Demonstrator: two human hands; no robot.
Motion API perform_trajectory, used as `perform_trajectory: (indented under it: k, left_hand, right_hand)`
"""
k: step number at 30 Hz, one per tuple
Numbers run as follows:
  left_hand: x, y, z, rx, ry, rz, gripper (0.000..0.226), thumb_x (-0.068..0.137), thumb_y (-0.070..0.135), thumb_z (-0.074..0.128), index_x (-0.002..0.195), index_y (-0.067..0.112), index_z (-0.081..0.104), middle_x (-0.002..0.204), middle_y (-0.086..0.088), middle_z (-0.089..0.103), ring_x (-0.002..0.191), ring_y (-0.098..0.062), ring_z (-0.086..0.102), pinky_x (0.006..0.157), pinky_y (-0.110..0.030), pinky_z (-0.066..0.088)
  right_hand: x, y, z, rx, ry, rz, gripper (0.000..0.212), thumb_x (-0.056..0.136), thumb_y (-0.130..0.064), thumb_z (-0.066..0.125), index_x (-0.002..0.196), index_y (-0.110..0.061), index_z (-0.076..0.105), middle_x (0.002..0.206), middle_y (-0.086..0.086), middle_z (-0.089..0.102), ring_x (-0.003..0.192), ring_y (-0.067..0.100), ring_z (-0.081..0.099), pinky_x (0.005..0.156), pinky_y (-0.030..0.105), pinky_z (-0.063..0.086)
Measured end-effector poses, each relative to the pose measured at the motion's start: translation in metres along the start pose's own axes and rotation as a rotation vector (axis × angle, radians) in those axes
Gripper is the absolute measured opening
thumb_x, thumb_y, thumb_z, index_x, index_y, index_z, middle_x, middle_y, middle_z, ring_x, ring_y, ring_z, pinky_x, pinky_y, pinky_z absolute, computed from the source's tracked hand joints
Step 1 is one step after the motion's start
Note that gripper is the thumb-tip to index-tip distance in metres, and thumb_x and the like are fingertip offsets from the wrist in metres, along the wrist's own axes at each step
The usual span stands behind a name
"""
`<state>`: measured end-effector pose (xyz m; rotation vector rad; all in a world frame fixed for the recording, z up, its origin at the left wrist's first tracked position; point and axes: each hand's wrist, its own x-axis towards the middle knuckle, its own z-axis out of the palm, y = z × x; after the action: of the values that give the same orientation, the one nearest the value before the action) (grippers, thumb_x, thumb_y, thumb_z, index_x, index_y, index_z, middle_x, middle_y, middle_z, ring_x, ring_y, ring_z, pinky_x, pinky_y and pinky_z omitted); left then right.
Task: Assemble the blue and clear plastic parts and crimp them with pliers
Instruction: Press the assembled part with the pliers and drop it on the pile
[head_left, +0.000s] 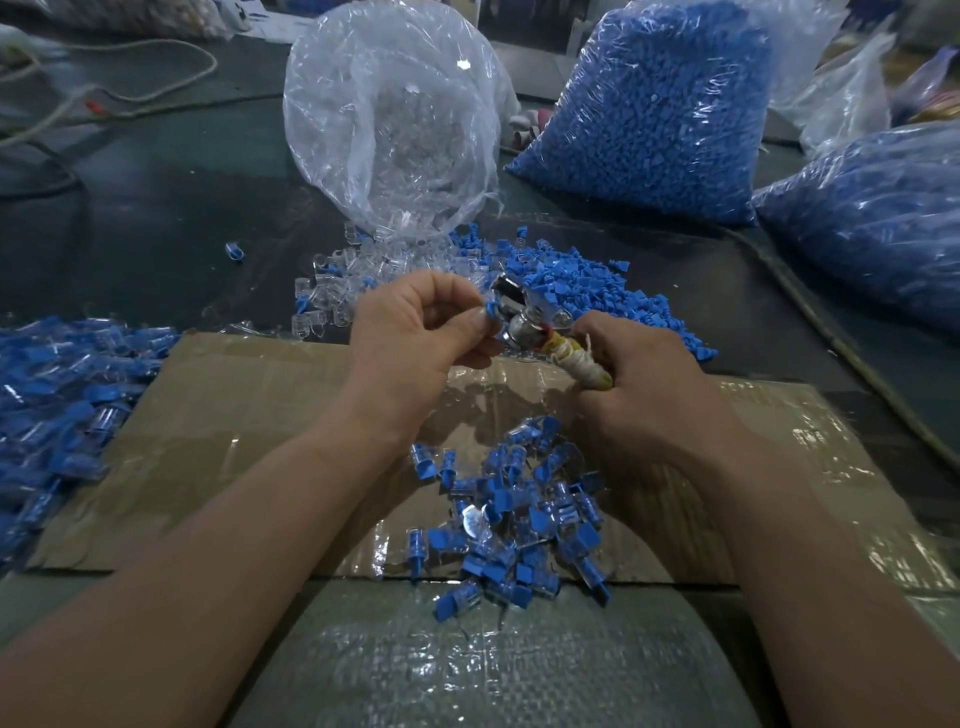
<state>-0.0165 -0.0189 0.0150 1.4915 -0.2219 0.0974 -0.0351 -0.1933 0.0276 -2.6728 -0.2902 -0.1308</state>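
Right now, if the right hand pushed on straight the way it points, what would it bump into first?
The right hand grips the pliers, aimed up and left. Their head sits at the small blue part pinched by the left hand, so that part comes first, though depth is unclear.

A small blue part (489, 315) touches the tip of shiny, cloth-wrapped pliers (519, 330).

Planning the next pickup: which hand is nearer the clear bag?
Left. The left hand, pinching a blue part, is just in front of the clear bag; the right hand, gripping pliers, is farther right.
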Motion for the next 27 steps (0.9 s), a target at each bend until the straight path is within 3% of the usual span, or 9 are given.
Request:
perform_trajectory:
  k: [5,13,23,27]
  left_hand:
    - [0.000,-0.001,0.001,0.083,0.037,0.032,0.024,0.081,-0.007,0.060,0.073,0.015,0.058,0.068,-0.003,0.063,0.057,-0.006,0.063,0.057,-0.017,0.052]
    - [-0.002,0.000,0.000,0.109,0.057,0.030,0.021,0.082,-0.006,0.060,0.074,0.014,0.058,0.072,-0.008,0.064,0.056,-0.006,0.063,0.057,-0.016,0.052]
    - [0.001,0.001,-0.004,0.051,0.049,-0.050,0.017,0.080,-0.005,0.061,0.074,0.011,0.059,0.059,0.001,0.065,0.053,-0.010,0.064,0.052,-0.017,0.052]
    - [0.004,0.006,-0.013,0.009,-0.071,-0.150,0.012,0.075,-0.002,0.064,0.073,0.009,0.062,0.057,0.000,0.066,0.046,-0.009,0.058,0.043,-0.016,0.045]
  right_hand:
    - [0.001,-0.002,0.001,0.026,0.024,0.016,0.027,0.072,-0.013,0.064,0.067,-0.026,0.041,0.066,-0.009,0.047,0.064,0.009,0.044,0.056,0.026,0.033]
    - [-0.001,-0.007,0.004,0.034,0.034,0.023,0.025,0.072,-0.016,0.062,0.064,-0.025,0.040,0.064,-0.007,0.048,0.064,0.011,0.046,0.057,0.026,0.036]
    - [0.000,0.003,0.003,-0.021,0.076,0.019,0.020,0.071,-0.016,0.065,0.086,-0.020,0.053,0.076,-0.010,0.048,0.069,0.006,0.042,0.056,0.021,0.029]
    - [0.000,0.013,-0.003,-0.070,0.112,0.095,0.023,0.071,-0.020,0.068,0.089,-0.019,0.054,0.081,-0.004,0.052,0.072,0.013,0.046,0.057,0.026,0.033]
